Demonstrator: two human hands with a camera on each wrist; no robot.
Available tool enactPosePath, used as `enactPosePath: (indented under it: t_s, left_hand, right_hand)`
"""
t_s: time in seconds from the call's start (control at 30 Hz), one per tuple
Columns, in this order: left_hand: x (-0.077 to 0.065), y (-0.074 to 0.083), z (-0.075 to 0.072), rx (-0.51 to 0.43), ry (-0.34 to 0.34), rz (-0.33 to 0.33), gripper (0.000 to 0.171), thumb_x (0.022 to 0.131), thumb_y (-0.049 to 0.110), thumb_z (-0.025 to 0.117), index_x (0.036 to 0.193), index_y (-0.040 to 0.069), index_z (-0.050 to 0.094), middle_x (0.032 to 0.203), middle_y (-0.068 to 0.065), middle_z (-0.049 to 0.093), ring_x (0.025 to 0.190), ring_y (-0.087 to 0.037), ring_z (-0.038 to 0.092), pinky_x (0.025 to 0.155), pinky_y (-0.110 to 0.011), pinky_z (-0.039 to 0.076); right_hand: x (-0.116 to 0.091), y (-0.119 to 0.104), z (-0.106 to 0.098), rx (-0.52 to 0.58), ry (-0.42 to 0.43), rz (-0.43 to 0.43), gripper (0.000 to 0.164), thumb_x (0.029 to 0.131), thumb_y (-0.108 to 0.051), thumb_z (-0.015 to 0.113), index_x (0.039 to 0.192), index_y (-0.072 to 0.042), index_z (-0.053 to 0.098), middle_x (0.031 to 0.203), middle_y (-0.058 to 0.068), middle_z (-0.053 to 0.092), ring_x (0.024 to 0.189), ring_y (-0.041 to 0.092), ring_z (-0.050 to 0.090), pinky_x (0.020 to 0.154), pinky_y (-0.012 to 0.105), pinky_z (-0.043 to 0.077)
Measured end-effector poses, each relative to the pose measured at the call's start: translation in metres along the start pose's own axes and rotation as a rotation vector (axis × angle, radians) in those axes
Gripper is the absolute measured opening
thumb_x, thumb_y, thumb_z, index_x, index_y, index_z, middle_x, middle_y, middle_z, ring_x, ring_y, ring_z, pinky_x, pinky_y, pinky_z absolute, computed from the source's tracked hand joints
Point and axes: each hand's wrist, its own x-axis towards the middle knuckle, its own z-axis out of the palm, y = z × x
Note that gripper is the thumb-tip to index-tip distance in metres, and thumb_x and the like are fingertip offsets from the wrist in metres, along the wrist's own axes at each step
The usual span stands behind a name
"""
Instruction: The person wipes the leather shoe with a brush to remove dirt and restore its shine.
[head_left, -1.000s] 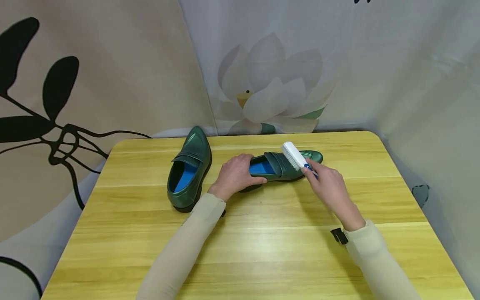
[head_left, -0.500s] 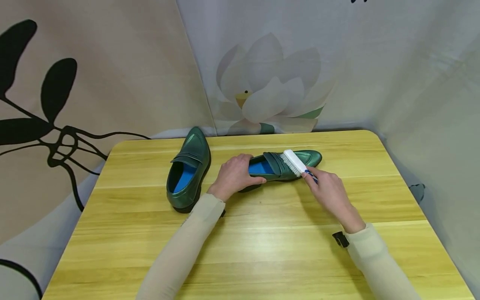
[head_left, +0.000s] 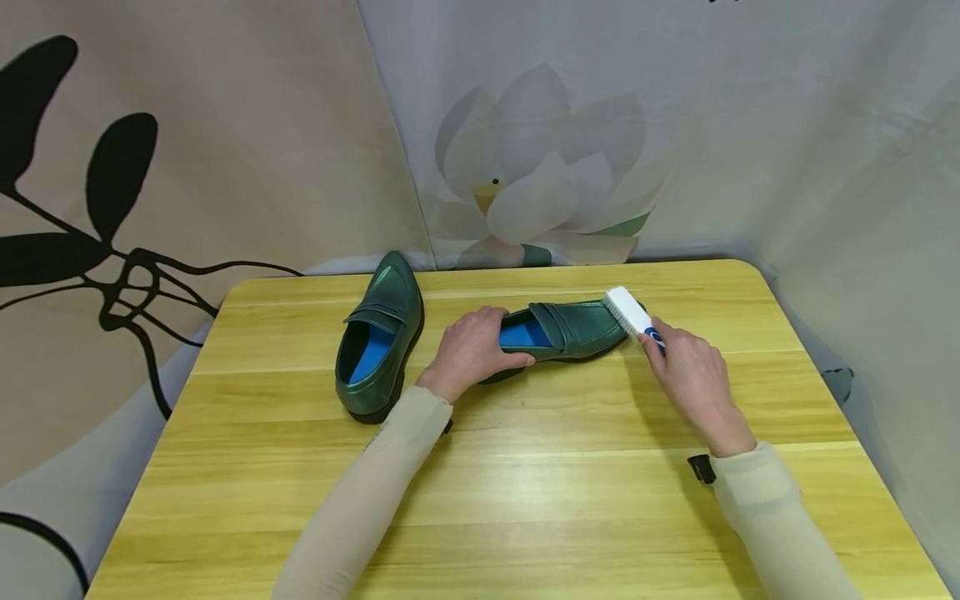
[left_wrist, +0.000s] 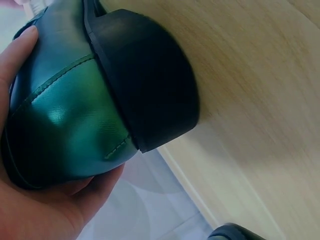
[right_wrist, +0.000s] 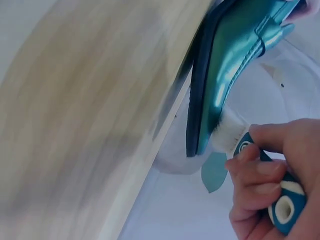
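Observation:
A green loafer (head_left: 581, 329) with a blue insole lies sideways on the table, its toe to the right. My left hand (head_left: 471, 350) grips it around the heel; the left wrist view shows the thumb along one side and fingers behind the heel (left_wrist: 80, 115). In my right hand (head_left: 693, 375) is a white brush (head_left: 628, 310) with a blue-and-white handle (right_wrist: 287, 200), the fingers curled round that handle. The brush's white bristles (right_wrist: 227, 131) meet the loafer's toe in the right wrist view.
A second green loafer (head_left: 380, 337) stands to the left of my left hand, toe toward the back edge. The wooden table (head_left: 525, 500) backs onto a printed curtain (head_left: 540, 125) with flower and leaf patterns.
The brush came down onto the loafer's upper near the strap, then moved right to the toe with my right hand. My left hand and both loafers stayed in place.

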Motion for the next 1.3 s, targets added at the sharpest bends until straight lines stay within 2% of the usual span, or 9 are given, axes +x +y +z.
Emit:
enactPosePath:
  t_s: [0.13, 0.23, 0.37, 0.57, 0.77, 0.9, 1.07, 1.2, 1.3]
  left_hand:
    - [0.0, 0.0, 0.0, 0.006, -0.001, -0.001, 0.089, 0.08, 0.066, 0.08, 0.141, 0.005, 0.06, 0.133, -0.013, 0.066, 0.106, -0.029, 0.065, 0.092, -0.047, 0.056]
    - [0.0, 0.0, 0.0, 0.007, -0.003, -0.006, 0.089, 0.08, 0.067, 0.079, 0.142, 0.005, 0.059, 0.133, -0.013, 0.065, 0.106, -0.028, 0.064, 0.091, -0.047, 0.056]
    - [0.001, 0.0, 0.0, 0.001, -0.008, -0.008, 0.089, 0.081, 0.066, 0.079, 0.142, 0.005, 0.059, 0.134, -0.014, 0.065, 0.107, -0.029, 0.064, 0.093, -0.048, 0.056]
    - [0.001, 0.0, 0.0, 0.015, -0.011, -0.001, 0.089, 0.08, 0.067, 0.079, 0.142, 0.005, 0.059, 0.135, -0.013, 0.065, 0.108, -0.029, 0.064, 0.094, -0.047, 0.056]
    - [0.001, 0.0, -0.001, 0.021, -0.014, 0.003, 0.089, 0.08, 0.067, 0.079, 0.141, 0.005, 0.059, 0.135, -0.013, 0.065, 0.109, -0.029, 0.065, 0.094, -0.047, 0.056]
    - [0.0, 0.0, -0.002, 0.026, -0.017, 0.002, 0.089, 0.081, 0.067, 0.079, 0.142, 0.005, 0.059, 0.135, -0.013, 0.065, 0.109, -0.03, 0.065, 0.094, -0.047, 0.056]
    - [-0.001, 0.0, -0.002, 0.028, -0.017, -0.005, 0.089, 0.081, 0.067, 0.079, 0.142, 0.005, 0.059, 0.135, -0.013, 0.065, 0.109, -0.029, 0.065, 0.094, -0.047, 0.056]
    - [0.0, 0.0, -0.002, 0.021, -0.016, -0.002, 0.089, 0.081, 0.067, 0.079, 0.142, 0.005, 0.059, 0.134, -0.013, 0.065, 0.108, -0.029, 0.065, 0.093, -0.047, 0.056]
    - [0.0, 0.0, -0.001, 0.017, -0.015, -0.002, 0.089, 0.081, 0.067, 0.079, 0.142, 0.005, 0.059, 0.134, -0.014, 0.065, 0.108, -0.029, 0.065, 0.093, -0.047, 0.056]
  right_hand:
    - [-0.001, -0.012, 0.005, 0.041, -0.024, -0.042, 0.043, 0.105, -0.022, 0.064, 0.134, 0.01, 0.063, 0.108, 0.031, 0.071, 0.075, 0.04, 0.068, 0.055, 0.052, 0.05]
    - [-0.002, -0.023, 0.01, 0.073, -0.055, -0.076, 0.044, 0.106, -0.023, 0.063, 0.135, 0.01, 0.062, 0.11, 0.03, 0.071, 0.077, 0.038, 0.069, 0.059, 0.052, 0.052]
    - [-0.003, -0.03, 0.014, 0.078, -0.061, -0.09, 0.044, 0.106, -0.023, 0.062, 0.136, 0.009, 0.062, 0.104, 0.028, 0.072, 0.067, 0.031, 0.063, 0.053, 0.045, 0.048]
    - [-0.007, -0.016, 0.011, -0.002, 0.008, -0.083, 0.041, 0.103, -0.021, 0.067, 0.132, 0.007, 0.066, 0.08, 0.021, 0.068, 0.051, 0.023, 0.048, 0.042, 0.035, 0.034]
    - [-0.007, 0.007, 0.003, -0.066, 0.081, -0.045, 0.039, 0.102, -0.019, 0.067, 0.131, 0.008, 0.066, 0.085, 0.027, 0.068, 0.054, 0.034, 0.056, 0.041, 0.047, 0.041]
    - [-0.007, 0.013, 0.003, -0.08, 0.099, -0.036, 0.04, 0.103, -0.018, 0.066, 0.132, 0.009, 0.064, 0.087, 0.03, 0.068, 0.058, 0.039, 0.06, 0.044, 0.053, 0.045]
    - [-0.01, -0.003, 0.01, -0.053, 0.069, -0.101, 0.039, 0.102, -0.017, 0.067, 0.13, 0.01, 0.065, 0.085, 0.027, 0.068, 0.057, 0.036, 0.06, 0.044, 0.051, 0.046]
    - [-0.014, -0.023, 0.014, -0.021, 0.018, -0.138, 0.039, 0.103, -0.018, 0.066, 0.13, 0.01, 0.066, 0.082, 0.022, 0.068, 0.053, 0.028, 0.054, 0.042, 0.043, 0.043]
    - [-0.015, -0.032, 0.013, 0.009, -0.016, -0.134, 0.039, 0.105, -0.019, 0.063, 0.133, 0.009, 0.065, 0.081, 0.019, 0.068, 0.052, 0.022, 0.049, 0.042, 0.037, 0.038]
